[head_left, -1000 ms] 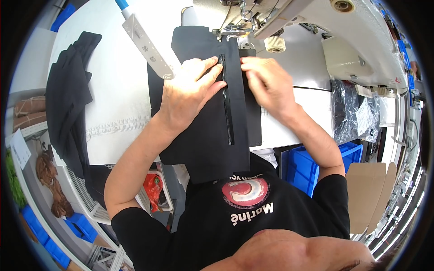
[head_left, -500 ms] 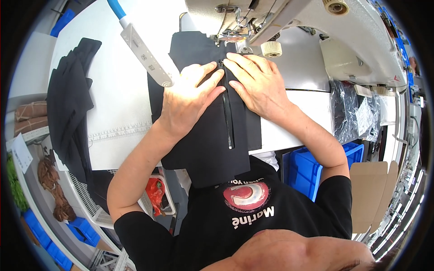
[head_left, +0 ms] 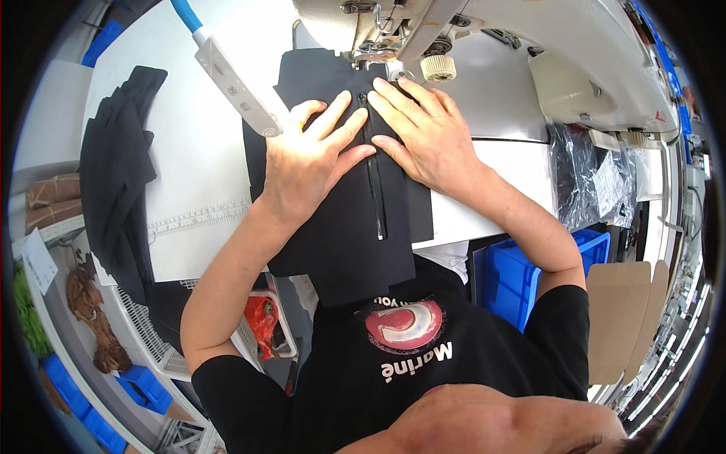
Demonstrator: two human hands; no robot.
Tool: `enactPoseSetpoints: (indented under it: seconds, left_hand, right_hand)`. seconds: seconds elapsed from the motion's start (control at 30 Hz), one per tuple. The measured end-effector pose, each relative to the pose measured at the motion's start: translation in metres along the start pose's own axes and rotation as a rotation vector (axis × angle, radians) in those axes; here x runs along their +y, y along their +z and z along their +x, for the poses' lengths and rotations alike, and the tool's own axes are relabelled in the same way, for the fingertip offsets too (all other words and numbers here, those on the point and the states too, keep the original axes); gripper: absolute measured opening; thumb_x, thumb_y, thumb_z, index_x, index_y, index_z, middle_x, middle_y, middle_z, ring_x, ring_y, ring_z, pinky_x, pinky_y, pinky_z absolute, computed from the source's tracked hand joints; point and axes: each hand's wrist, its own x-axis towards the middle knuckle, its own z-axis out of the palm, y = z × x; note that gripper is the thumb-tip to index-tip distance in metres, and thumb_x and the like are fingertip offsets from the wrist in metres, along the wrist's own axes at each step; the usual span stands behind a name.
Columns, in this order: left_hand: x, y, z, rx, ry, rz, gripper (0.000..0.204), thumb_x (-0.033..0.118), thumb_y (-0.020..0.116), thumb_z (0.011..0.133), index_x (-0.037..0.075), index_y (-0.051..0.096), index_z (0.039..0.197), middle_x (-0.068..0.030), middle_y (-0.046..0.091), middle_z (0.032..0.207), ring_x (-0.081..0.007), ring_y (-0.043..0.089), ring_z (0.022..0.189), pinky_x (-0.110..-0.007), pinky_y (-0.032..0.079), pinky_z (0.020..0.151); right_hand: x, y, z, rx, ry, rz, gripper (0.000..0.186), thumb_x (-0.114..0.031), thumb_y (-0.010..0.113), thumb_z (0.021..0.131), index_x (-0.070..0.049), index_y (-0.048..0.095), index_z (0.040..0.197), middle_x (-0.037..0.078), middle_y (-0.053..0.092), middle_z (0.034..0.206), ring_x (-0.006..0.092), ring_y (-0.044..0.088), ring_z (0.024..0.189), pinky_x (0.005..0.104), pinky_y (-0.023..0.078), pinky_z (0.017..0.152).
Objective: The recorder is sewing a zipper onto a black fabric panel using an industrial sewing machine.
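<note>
A black fabric panel (head_left: 333, 250) lies flat on the white table, its far end by the needle and presser foot area (head_left: 376, 57) of a sewing machine. Down its middle runs a dark metal-toothed zipper (head_left: 373, 189) in a narrow slit. My left hand (head_left: 306, 163) rests on the cloth left of the zipper, fingers spread, with fingertips close to the zipper's far end. On the other side, my right hand (head_left: 435, 140) lies flat with fingers stretched toward the machine. Both hands press on the cloth without gripping it.
The sewing machine (head_left: 582, 45) covers the far right. A white lamp or device on a blue tube (head_left: 238, 87) hangs over the left hand. Folded black cloth (head_left: 117, 166) drapes off the table's left. Clear plastic bags (head_left: 594, 178), a blue crate (head_left: 507, 280) and cardboard (head_left: 624, 321) are right.
The fingers of my left hand have spread wider apart. The whole view has shifted slightly; the panel and my right hand keep nearly the same place by the machine.
</note>
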Motion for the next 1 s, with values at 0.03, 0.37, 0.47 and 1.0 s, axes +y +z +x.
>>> enactPoseSetpoints:
  seconds: [0.03,0.37,0.47,1.0]
  left_hand:
    - [0.0,0.0,0.0,-0.013,0.01,0.012,0.043,0.034,0.077,0.073,0.012,0.068,0.109,-0.0026,0.067,0.115,-0.0235,0.061,0.096,-0.036,0.051,0.079]
    - [-0.002,0.0,0.0,-0.019,0.011,-0.03,0.042,0.032,0.078,0.072,0.011,0.069,0.108,-0.0035,0.066,0.115,-0.0232,0.061,0.096,-0.034,0.052,0.076]
    - [-0.004,0.0,0.001,-0.02,0.013,-0.051,0.042,0.031,0.078,0.072,0.011,0.069,0.108,-0.0038,0.066,0.116,-0.023,0.06,0.097,-0.034,0.052,0.077]
    - [-0.015,0.01,0.016,0.013,0.05,-0.103,0.039,0.029,0.077,0.076,0.01,0.068,0.109,-0.0066,0.066,0.117,-0.0268,0.059,0.103,-0.035,0.053,0.081]
  right_hand:
    - [-0.001,0.0,-0.001,-0.002,0.015,0.008,0.048,-0.036,0.064,0.086,-0.006,0.06,0.124,0.007,0.055,0.133,0.0268,0.049,0.121,0.0438,0.04,0.098]
    - [-0.001,-0.001,-0.001,-0.023,0.047,0.048,0.048,-0.039,0.063,0.087,-0.01,0.058,0.126,0.007,0.053,0.136,0.0267,0.047,0.124,0.0437,0.04,0.097]
    - [-0.001,-0.002,-0.002,-0.024,0.043,0.055,0.048,-0.039,0.063,0.088,-0.01,0.058,0.126,0.007,0.053,0.136,0.0266,0.047,0.124,0.0428,0.04,0.096]
    - [0.01,0.003,0.009,0.04,0.024,-0.08,0.046,-0.034,0.064,0.086,-0.01,0.06,0.124,0.005,0.06,0.123,0.0244,0.052,0.115,0.0432,0.04,0.095]
